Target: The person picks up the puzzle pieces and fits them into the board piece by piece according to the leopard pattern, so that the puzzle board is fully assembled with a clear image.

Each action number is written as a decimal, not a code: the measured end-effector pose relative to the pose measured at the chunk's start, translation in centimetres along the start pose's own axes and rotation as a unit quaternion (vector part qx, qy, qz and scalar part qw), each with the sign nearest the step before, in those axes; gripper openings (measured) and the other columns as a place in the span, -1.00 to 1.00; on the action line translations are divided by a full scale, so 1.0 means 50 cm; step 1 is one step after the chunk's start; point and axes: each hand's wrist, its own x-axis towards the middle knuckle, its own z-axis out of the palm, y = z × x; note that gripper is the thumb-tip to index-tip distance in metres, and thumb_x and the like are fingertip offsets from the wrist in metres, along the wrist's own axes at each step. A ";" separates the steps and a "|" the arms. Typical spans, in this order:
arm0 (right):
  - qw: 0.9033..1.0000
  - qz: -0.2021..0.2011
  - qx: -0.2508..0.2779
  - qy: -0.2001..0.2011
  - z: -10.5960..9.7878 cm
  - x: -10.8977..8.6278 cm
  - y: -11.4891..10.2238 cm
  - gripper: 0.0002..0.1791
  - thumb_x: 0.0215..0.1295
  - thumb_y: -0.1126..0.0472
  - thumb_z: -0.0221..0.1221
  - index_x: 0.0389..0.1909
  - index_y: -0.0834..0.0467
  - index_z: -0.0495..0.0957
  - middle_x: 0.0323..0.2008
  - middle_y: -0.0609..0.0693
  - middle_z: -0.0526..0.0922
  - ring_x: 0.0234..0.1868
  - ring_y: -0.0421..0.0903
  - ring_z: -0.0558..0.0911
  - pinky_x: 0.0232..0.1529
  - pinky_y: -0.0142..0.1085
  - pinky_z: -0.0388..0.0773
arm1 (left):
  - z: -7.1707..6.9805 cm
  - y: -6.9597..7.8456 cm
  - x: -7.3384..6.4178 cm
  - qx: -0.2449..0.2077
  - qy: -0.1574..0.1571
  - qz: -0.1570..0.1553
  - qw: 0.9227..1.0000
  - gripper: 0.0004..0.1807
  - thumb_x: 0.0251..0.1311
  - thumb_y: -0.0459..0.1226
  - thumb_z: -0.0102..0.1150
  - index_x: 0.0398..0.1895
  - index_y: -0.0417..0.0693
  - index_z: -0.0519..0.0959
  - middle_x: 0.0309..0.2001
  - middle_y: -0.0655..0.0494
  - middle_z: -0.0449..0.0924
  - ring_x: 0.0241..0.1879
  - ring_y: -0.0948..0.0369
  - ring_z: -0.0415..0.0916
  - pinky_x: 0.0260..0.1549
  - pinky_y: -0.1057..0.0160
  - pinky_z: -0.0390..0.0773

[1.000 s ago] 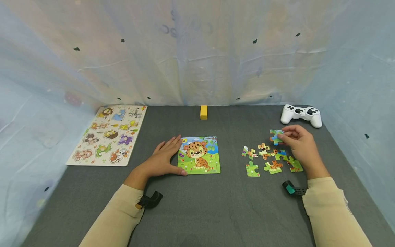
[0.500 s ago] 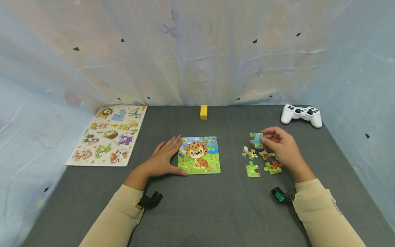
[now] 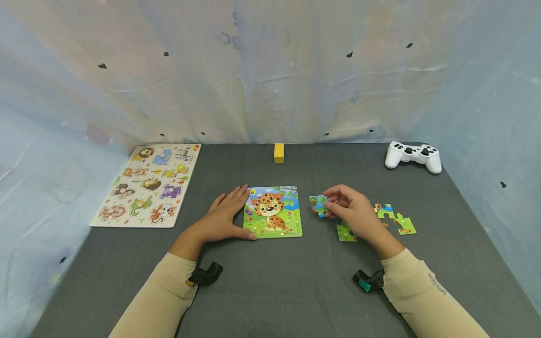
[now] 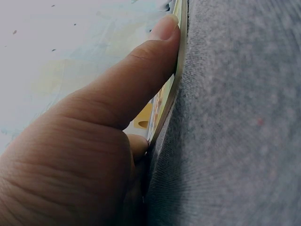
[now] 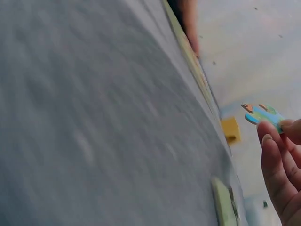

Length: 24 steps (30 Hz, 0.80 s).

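Note:
A square leopard picture puzzle board [image 3: 274, 213] lies flat in the middle of the table. My left hand [image 3: 226, 218] rests at its left side with fingers fairly straight; the thumb [image 4: 141, 66] lies on the lower left corner. Between thumb and fingertips, my right hand [image 3: 351, 209] pinches a blue-green jigsaw piece [image 3: 319, 205], held just right of the board and apart from it. The same jigsaw piece [image 5: 263, 115] shows edge-on in the right wrist view. Under and beyond the right hand lie loose pieces, including a green piece [image 3: 347, 233]; some are hidden by that hand.
A wooden animal puzzle board [image 3: 148, 188] lies at the left. At the back stand a yellow block [image 3: 279, 153] and, far right, a white game controller [image 3: 413, 157]. More loose jigsaw pieces [image 3: 405, 224] lie right of the right hand. A pale sheet hangs behind the table.
My right hand has carried the pinched jigsaw piece leftward, from above the loose pieces' right side to near the leopard board. The left hand stays in place.

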 end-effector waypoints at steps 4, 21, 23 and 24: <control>1.000 -0.004 0.027 -0.011 0.033 0.008 -0.005 -0.71 0.58 0.39 0.29 0.23 0.31 0.64 -0.12 0.20 0.69 -0.22 0.14 0.81 -0.15 -0.08 0.78 | -0.003 0.006 -0.001 0.001 -0.003 -0.013 1.000 0.51 0.05 0.46 0.50 0.82 -0.08 -0.11 0.79 0.02 -0.26 0.74 0.03 -0.38 0.57 -0.23 -0.43; 0.997 0.051 0.058 -0.002 0.133 0.096 -0.016 -0.64 0.61 0.41 0.23 0.35 0.32 0.61 -0.10 0.20 0.64 -0.18 0.13 0.80 -0.13 -0.13 0.77 | -0.003 0.007 0.000 0.001 -0.001 -0.009 1.000 0.50 0.05 0.45 0.50 0.82 -0.10 -0.10 0.79 -0.01 -0.23 0.74 -0.01 -0.35 0.56 -0.25 -0.40; 0.996 0.063 0.062 -0.001 0.141 0.103 -0.015 -0.62 0.61 0.43 0.22 0.37 0.34 0.59 -0.09 0.21 0.64 -0.18 0.12 0.80 -0.13 -0.15 0.77 | -0.003 0.007 0.000 0.002 0.000 -0.006 1.000 0.49 0.08 0.44 0.49 0.82 -0.11 -0.11 0.79 -0.02 -0.23 0.73 -0.03 -0.34 0.57 -0.26 -0.40; 0.995 0.069 0.066 -0.001 0.144 0.107 -0.014 -0.61 0.61 0.43 0.22 0.38 0.35 0.58 -0.08 0.21 0.64 -0.17 0.12 0.80 -0.13 -0.16 0.77 | -0.005 0.010 0.001 0.002 0.000 -0.006 1.000 0.49 0.08 0.43 0.50 0.82 -0.12 -0.10 0.79 -0.03 -0.23 0.73 -0.03 -0.34 0.57 -0.27 -0.40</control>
